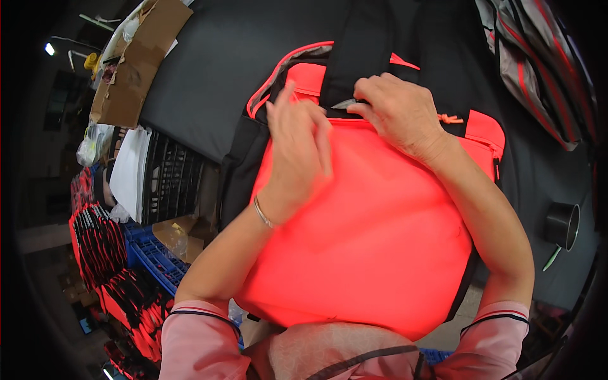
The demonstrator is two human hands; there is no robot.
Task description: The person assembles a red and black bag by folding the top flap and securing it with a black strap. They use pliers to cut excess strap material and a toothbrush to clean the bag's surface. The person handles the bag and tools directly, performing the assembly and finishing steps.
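A bright coral-red backpack [361, 221] with black sides and straps lies before me, its lower end against my body. My right hand [402, 114] is closed around small thread snips [344, 104], whose silver blade points left along the bag's upper seam. Only the blade shows; the rest sits inside my fingers. Blurred by motion, my left hand [301, 136] hovers over the bag's upper left part, fingers apart. I can make out nothing in it. Just beyond that hand, a red-edged flap with grey lining [277, 73] stands up.
Grey bags with red trim [538, 66] lie at the far right. A dark cup [560, 226] sits on the black table [196, 82], a green-handled tool [552, 258] beside it. To the left are a cardboard box [136, 69], a black crate [174, 177] and stacked red-and-black pieces [98, 244].
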